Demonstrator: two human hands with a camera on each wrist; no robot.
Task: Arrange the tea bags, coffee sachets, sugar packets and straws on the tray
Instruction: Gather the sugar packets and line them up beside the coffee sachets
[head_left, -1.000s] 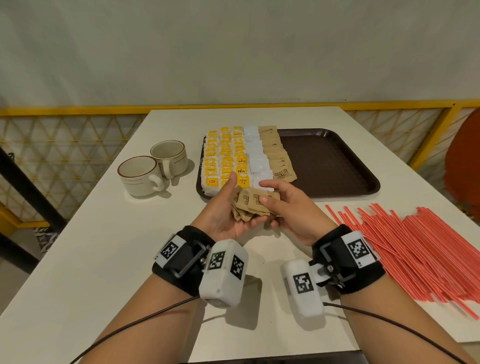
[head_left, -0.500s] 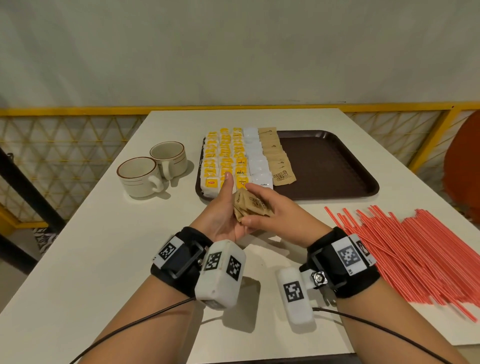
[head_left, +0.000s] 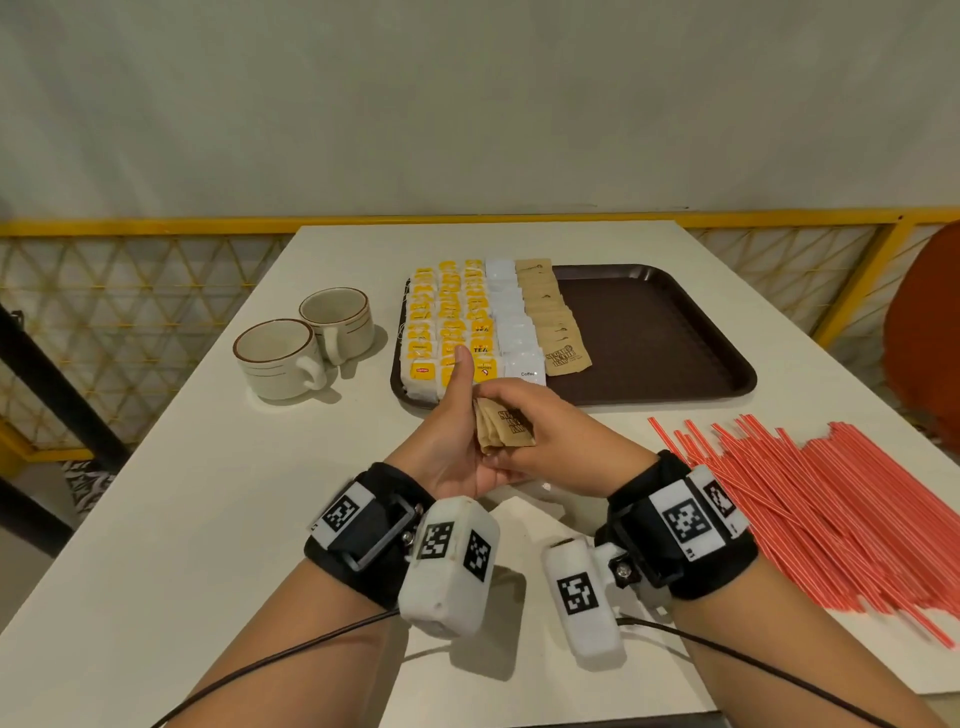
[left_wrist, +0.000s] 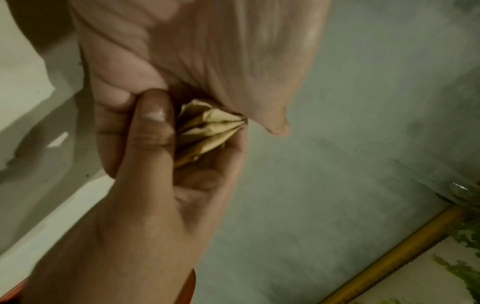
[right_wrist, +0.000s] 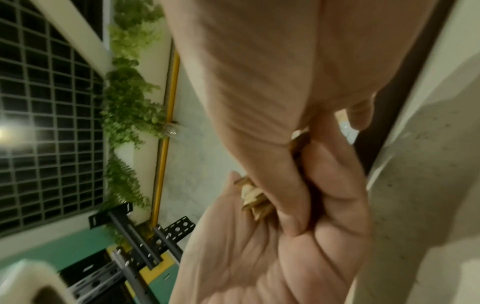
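On the white table, before the dark brown plastic tray, the left hand and right hand jointly grasp a stack of brown paper sugar packets. Uneven squeezing could fan the stack and drop packets.

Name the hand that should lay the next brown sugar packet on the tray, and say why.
Right. The right hand pinches the brown sugar packets from above, nearer the sugar column and the tray. The left hand cradles the stack from below.
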